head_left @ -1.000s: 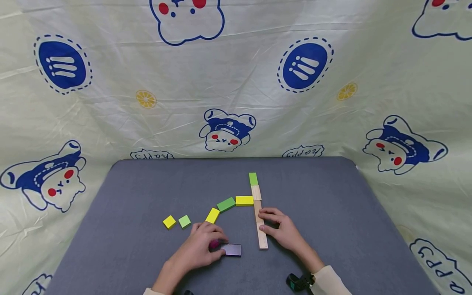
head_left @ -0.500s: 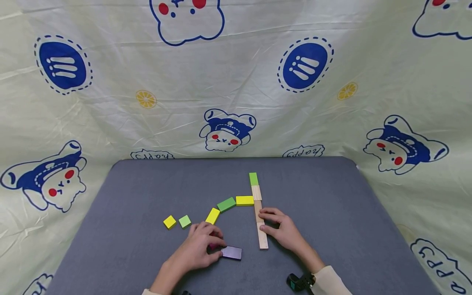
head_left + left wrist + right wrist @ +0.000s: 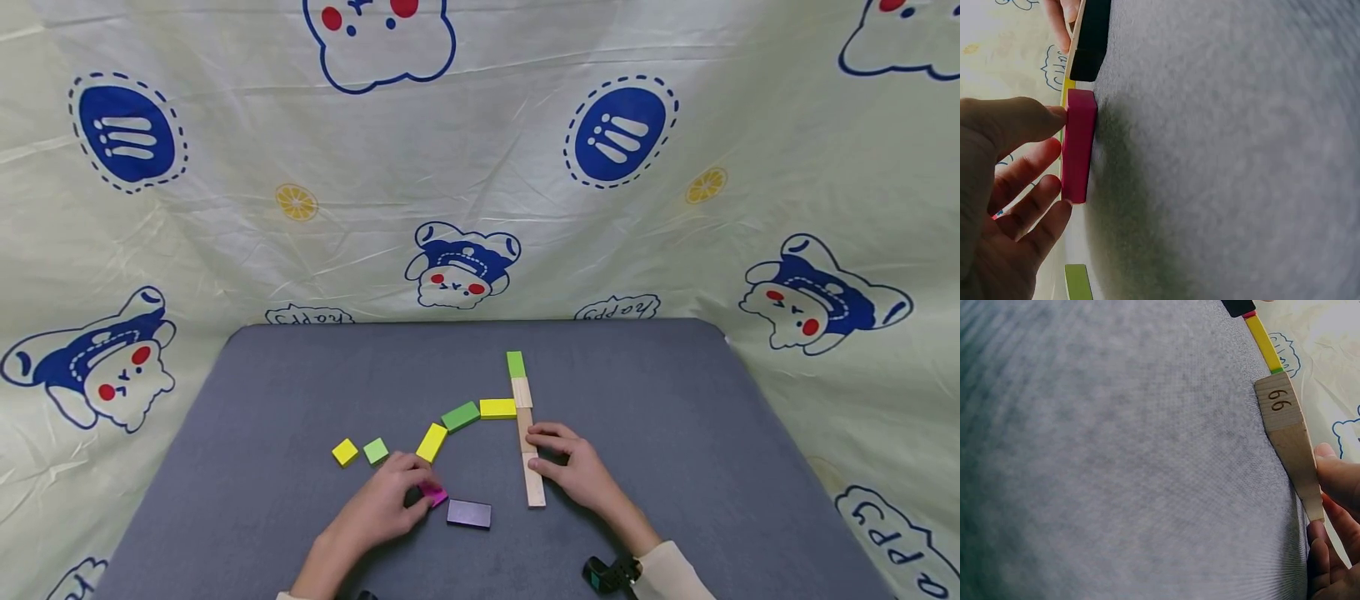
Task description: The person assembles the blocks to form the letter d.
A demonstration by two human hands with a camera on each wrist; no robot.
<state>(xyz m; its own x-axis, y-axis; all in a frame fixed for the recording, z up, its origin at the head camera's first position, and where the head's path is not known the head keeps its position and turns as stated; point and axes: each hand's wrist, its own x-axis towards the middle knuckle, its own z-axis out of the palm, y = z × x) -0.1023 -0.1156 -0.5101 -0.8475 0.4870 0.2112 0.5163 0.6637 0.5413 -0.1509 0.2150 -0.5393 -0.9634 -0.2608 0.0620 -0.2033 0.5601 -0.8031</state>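
My left hand holds a magenta block between thumb and fingers, low at the tabletop; the fingers cover part of it. Just to the right lies a purple block, apart from the hand. My right hand rests its thumb and fingertips along the right side of a row of plain wooden blocks. In the right wrist view, a wooden block shows the number 66. Yellow block, green block and another yellow block curve up to the row.
A grey cloth-covered table carries everything. A small yellow block and a light green block lie to the left. At the row's far end sits a green block. A patterned curtain hangs behind the table.
My left hand has drawn back slightly left, off the purple block, which now shows fully and has turned a little. More of the magenta block is visible. My right hand stays put.
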